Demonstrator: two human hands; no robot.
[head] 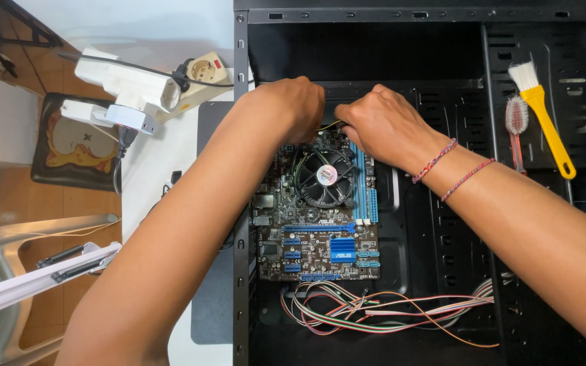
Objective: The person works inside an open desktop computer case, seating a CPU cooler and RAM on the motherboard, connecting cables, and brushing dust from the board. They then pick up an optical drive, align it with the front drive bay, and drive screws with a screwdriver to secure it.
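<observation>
The left hand [291, 108] was curled into a loose fist at the top edge of the circuit board [317, 227], its fingertips turned down and hidden, so whether it gripped anything could not be told. The right hand [384, 125] sat just beside it, fingers pinched together on a thin bundle of yellow and black wires [329, 126] that showed in the small gap between the two hands. Two braided string bracelets [450, 169] circled the right wrist.

Directly below the hands sat the round cooling fan [325, 177], mounted on the board, with blue slots beside it and a blue finned block [342, 249] lower down. The board lay flat inside an open black computer case [442, 285]. Near the lower wall of the case a loose tangle of coloured wires [381, 312] spread across the metal floor.

On the case's right part, well apart from the hands, lay a yellow-handled brush [547, 125] with white bristles and, touching it, a smaller red brush [515, 129].

Outside the case to the left, a white table [150, 156] held a power strip [201, 74] with white adapters [127, 91] plugged in.
</observation>
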